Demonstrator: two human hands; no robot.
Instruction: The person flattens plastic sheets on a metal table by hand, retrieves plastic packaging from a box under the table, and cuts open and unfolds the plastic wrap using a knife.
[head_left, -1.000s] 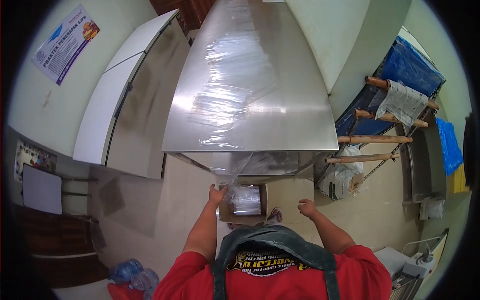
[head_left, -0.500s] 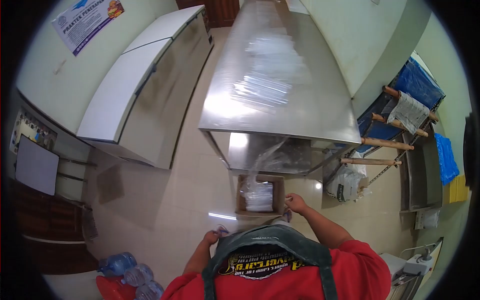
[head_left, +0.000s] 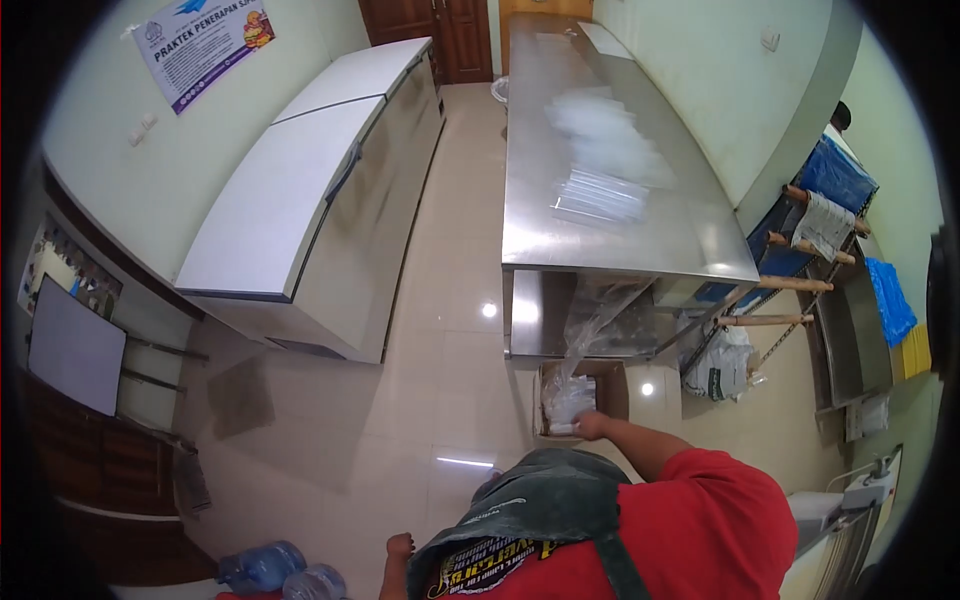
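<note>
Over the near edge of a cardboard box (head_left: 617, 395) on the floor, my right hand (head_left: 592, 425) reaches to the clear plastic packs (head_left: 572, 400) inside; its fingertips are too small to make out. Loose clear film (head_left: 590, 335) rises from the box toward the lower shelf of the steel table. My left hand (head_left: 400, 546) hangs low beside the dark apron (head_left: 540, 495), away from the box, its fingers curled, with nothing visible in them. Flat clear plastic sleeves (head_left: 605, 195) lie spread on the steel table (head_left: 540, 240).
A long white-topped chest (head_left: 270, 210) stands at the left. Water bottles (head_left: 265, 566) sit at the lower left. On the right are a rack with wooden rods (head_left: 770, 320) and a white sack (head_left: 718, 365). Part of another person's head (head_left: 841, 116) shows behind the rack.
My right hand has moved from beside the box to the packs in it. The left hand has moved away from the box, down and left. The view has shifted, showing more floor between chest and table.
</note>
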